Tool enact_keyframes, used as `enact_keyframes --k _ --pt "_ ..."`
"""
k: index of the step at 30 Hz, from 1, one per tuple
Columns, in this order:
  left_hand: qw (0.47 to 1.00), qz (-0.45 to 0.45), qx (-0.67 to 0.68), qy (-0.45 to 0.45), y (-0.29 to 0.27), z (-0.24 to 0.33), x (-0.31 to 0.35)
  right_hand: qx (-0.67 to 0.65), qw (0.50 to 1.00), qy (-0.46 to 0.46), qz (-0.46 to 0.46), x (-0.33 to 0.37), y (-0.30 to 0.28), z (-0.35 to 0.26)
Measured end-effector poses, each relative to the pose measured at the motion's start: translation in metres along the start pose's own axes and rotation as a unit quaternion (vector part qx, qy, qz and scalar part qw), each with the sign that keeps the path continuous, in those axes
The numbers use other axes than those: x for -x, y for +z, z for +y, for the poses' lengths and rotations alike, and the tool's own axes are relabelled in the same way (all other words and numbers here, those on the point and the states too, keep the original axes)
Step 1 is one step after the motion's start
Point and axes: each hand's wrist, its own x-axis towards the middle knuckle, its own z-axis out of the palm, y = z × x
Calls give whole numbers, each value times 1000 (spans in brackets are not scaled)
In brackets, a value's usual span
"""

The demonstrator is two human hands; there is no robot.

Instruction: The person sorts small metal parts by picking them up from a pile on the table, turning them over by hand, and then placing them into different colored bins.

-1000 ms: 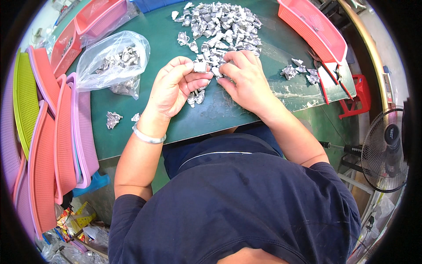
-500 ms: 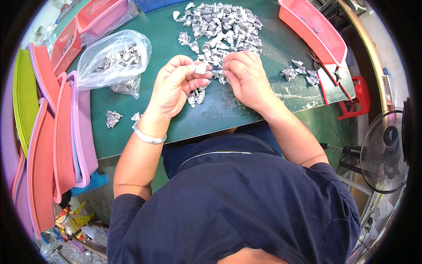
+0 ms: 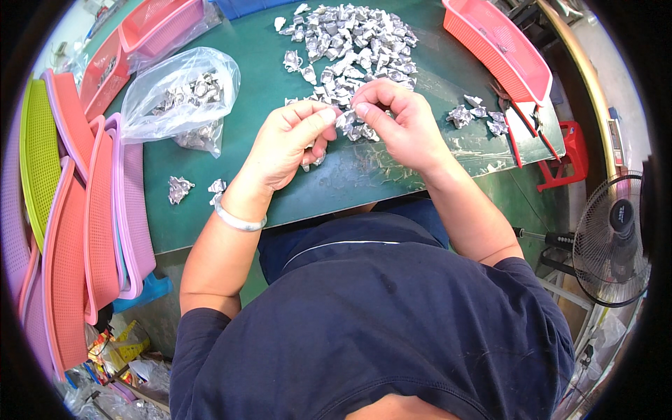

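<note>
My left hand (image 3: 290,140) is closed in a pinch, thumb against forefinger; the small silvery metal piece it held a moment ago is now mostly covered by the thumb. Close beside it, my right hand (image 3: 402,126) also pinches thumb to forefinger, and what lies between those fingertips is too small to make out. The fingertips of both hands nearly meet in front of a large heap of silvery metal castings (image 3: 360,38). Some more castings lie partly hidden under my left fingers.
At the left stand a clear plastic bag (image 3: 178,98) of castings and stacked coloured baskets (image 3: 66,259). Loose castings (image 3: 180,189) lie near the left edge. On the right are a few castings (image 3: 476,115), red-handled pliers (image 3: 514,136), a pink basket (image 3: 500,52) and a fan (image 3: 616,238).
My left thumb has come over the silvery piece, which showed plainly before. My right hand has turned and shifted slightly left, so the fingertips of both hands are closer together.
</note>
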Motion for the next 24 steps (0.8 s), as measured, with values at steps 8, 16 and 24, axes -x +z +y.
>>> enact_keyframes --k 8,16,24 --pt "993 -58 87 -49 0 5 3 -61 998 6 -35 -3 10 -14" --pt "988 -79 133 -20 -3 4 -1 -105 994 1 0 5 15 -7" --pt "988 -69 133 -20 0 4 -1 82 988 -127 15 7 15 -14"
